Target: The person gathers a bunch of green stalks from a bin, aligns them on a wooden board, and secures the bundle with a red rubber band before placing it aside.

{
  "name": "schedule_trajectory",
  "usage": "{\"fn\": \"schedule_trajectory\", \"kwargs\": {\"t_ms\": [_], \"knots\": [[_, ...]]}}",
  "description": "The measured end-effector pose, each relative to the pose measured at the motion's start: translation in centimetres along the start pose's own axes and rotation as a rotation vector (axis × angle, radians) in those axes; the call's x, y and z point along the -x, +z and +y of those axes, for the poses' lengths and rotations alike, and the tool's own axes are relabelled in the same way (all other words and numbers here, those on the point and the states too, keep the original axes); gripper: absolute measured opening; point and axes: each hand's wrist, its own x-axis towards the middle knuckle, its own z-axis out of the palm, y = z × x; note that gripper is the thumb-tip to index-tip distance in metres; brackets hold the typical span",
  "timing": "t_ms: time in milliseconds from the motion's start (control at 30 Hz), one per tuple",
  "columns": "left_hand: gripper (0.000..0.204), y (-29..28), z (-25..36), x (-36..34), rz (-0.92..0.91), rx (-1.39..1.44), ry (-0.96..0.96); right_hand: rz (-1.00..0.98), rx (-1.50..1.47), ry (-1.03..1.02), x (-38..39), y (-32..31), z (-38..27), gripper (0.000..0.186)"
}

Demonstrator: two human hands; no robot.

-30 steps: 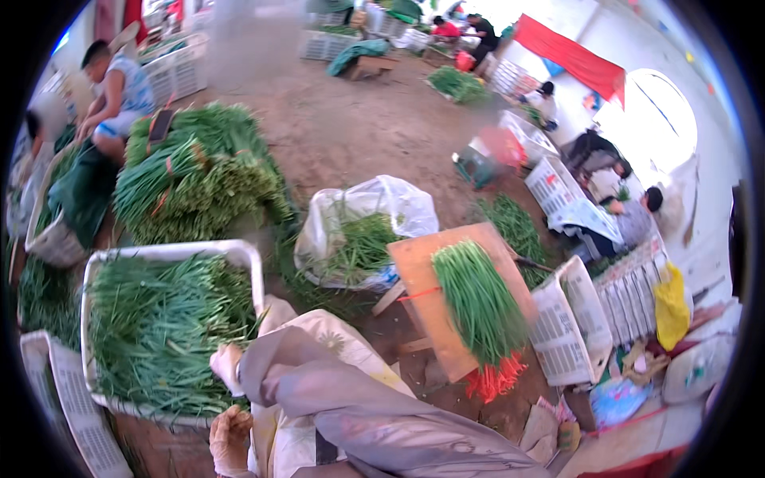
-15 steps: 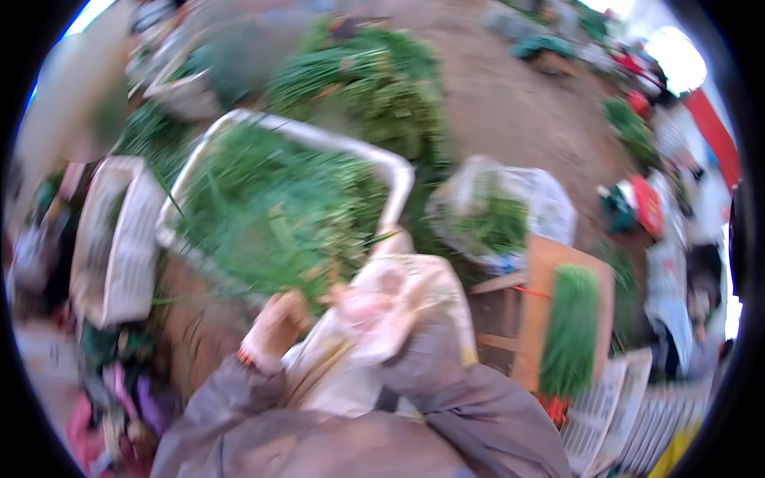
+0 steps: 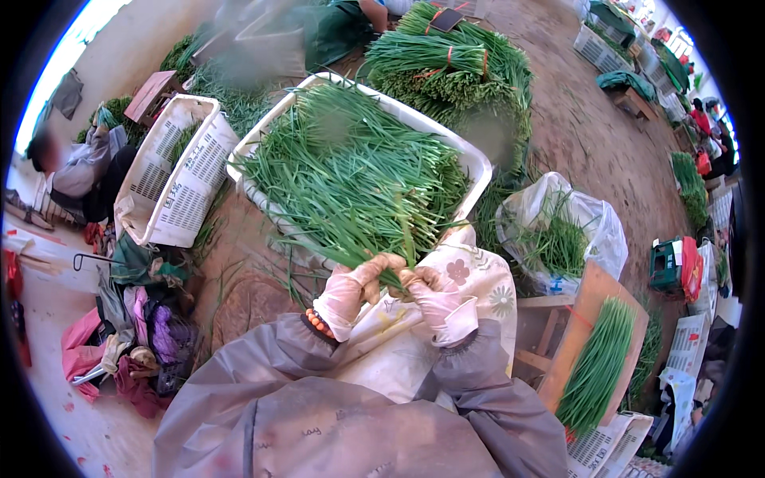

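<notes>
Both my hands wear pale pink gloves and grey sleeves. My left hand (image 3: 356, 285) and my right hand (image 3: 433, 293) close together on the cut ends of a bunch of green chives (image 3: 396, 239), just above my lap apron. The bunch fans out over a large white plastic crate (image 3: 470, 163) heaped with more loose chives (image 3: 351, 171) directly in front of me.
An empty white crate (image 3: 171, 183) lies on its side at the left, with crumpled cloth below it. A clear bag of chives (image 3: 558, 231) and a wooden board holding a tied bundle (image 3: 598, 362) sit at the right. Banded bundles (image 3: 446, 64) pile up behind. People sit around the edges.
My view has swung left from the board to the big crate. My hands rose from my lap and closed together on a bunch of chives at the crate's near edge.
</notes>
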Motion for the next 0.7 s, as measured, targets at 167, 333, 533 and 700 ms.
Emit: {"fn": "schedule_trajectory", "kwargs": {"t_ms": [167,333,533,700], "knots": [[0.024,-1.1,0.0,-1.4,-0.102,0.375,-0.068,-0.015,0.117,-0.048,0.0,-2.0,-2.6,0.017],[0.029,-2.2,2.0,-3.1,-0.047,0.626,0.047,0.31,-0.139,-0.37,-1.3,-6.8,-5.7,0.018],[0.03,-1.7,1.7,-3.1,-0.105,0.737,-0.003,-0.036,0.061,-0.104,-0.9,-2.1,-4.9,0.04],[0.027,0.7,0.7,-2.4,-0.012,0.592,0.037,-0.349,-0.087,0.003,-2.0,0.5,-3.5,0.037]]}}
